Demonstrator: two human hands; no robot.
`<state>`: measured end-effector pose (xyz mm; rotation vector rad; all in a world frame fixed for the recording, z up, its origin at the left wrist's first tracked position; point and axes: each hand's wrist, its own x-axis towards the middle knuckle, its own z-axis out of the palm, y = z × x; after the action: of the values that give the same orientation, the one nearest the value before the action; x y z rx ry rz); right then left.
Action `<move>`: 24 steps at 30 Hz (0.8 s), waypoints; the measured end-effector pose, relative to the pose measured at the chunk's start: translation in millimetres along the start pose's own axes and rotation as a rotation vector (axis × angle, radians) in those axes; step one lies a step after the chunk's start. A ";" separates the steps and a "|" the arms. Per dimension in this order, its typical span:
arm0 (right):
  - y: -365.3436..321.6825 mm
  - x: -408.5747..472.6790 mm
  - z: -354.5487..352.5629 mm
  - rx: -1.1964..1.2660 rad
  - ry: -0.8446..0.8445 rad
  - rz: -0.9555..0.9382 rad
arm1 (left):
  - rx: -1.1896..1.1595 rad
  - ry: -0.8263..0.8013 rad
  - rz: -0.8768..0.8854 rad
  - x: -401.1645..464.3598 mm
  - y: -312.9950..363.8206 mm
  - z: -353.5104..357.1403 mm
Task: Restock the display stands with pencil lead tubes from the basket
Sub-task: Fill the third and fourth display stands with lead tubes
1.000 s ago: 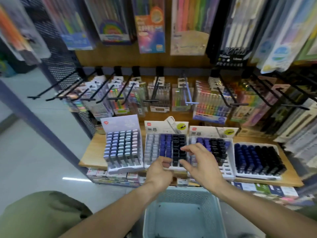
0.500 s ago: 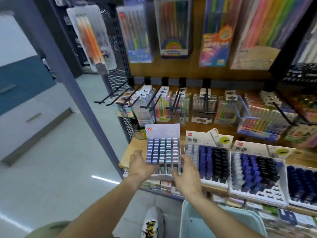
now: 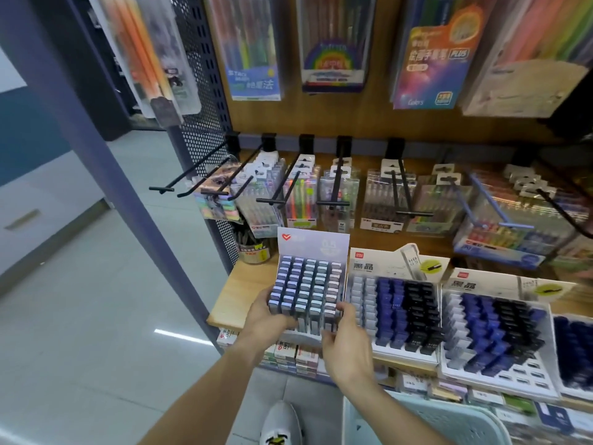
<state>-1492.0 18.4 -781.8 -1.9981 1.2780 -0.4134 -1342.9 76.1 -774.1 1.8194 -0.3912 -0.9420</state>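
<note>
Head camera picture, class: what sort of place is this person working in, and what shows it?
Most likely a stationery shop aisle. Packaged pen sets hang on a display wall, more packs hang from hooks, and lead tube stands fill a wooden shelf.

full lavender stand at shelf's left end

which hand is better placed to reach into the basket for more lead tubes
Right, probably. The right hand sits at the near right corner of the leftmost pale grey-lilac cardboard display stand, almost directly above the pale green plastic basket. The left hand grips the stand's far side.
</note>
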 end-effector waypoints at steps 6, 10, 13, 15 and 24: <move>0.7 5.2 -1.4 0.020 0.007 0.001 | -0.037 -0.009 0.001 8.4 -5.3 2.8; 3.2 -2.8 -10.2 0.060 0.002 -0.042 | 0.020 0.053 -0.008 6.9 -7.7 2.6; 17.7 -12.7 -37.5 0.138 0.018 -0.082 | 0.251 0.280 0.105 -12.3 -4.0 17.6; 34.9 -18.2 -62.8 0.141 0.057 -0.083 | 0.437 0.416 0.367 -32.1 -3.1 34.2; 153.4 -33.3 -169.7 0.016 0.297 0.156 | 0.848 0.129 0.933 -107.1 -15.7 134.0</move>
<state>-1709.8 -58.2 -770.6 -1.8560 1.5941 -0.6602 -1514.8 66.5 -767.7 2.0295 -1.5587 0.0392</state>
